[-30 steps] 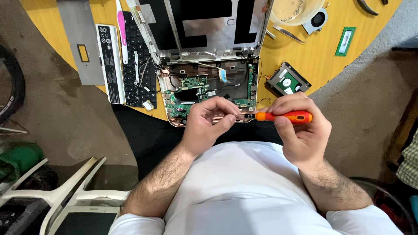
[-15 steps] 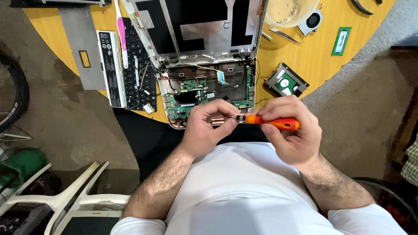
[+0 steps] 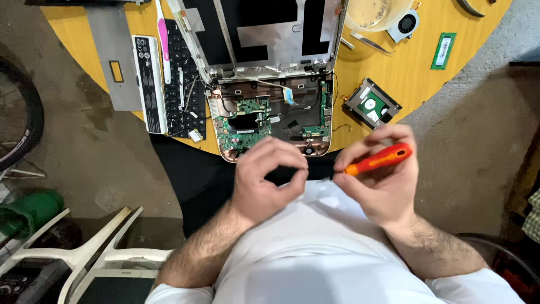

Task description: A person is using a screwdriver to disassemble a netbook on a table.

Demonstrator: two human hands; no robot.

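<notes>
An opened laptop [image 3: 270, 67] lies on the round yellow table [image 3: 394, 62], its base stripped so the green circuit board [image 3: 244, 121] shows. My right hand [image 3: 379, 183] grips an orange-handled screwdriver [image 3: 378, 159] just in front of the table's near edge, tip pointing left. My left hand [image 3: 267, 180] is curled beside it, thumb and fingers pinched together near the tip; what they pinch is too small to see. Both hands hover over my lap, apart from the laptop.
A removed black keyboard [image 3: 183, 84], a grey panel [image 3: 115, 62] and a pink tool [image 3: 164, 39] lie left of the laptop. A hard drive [image 3: 372, 104], small fan [image 3: 405, 23], memory stick [image 3: 443, 50] and pale bowl [image 3: 374, 14] sit right. White chair parts [image 3: 84, 247] stand below left.
Both hands have drawn back from the laptop's front edge toward my body and moved slightly apart. The screwdriver has tilted, handle up to the right.
</notes>
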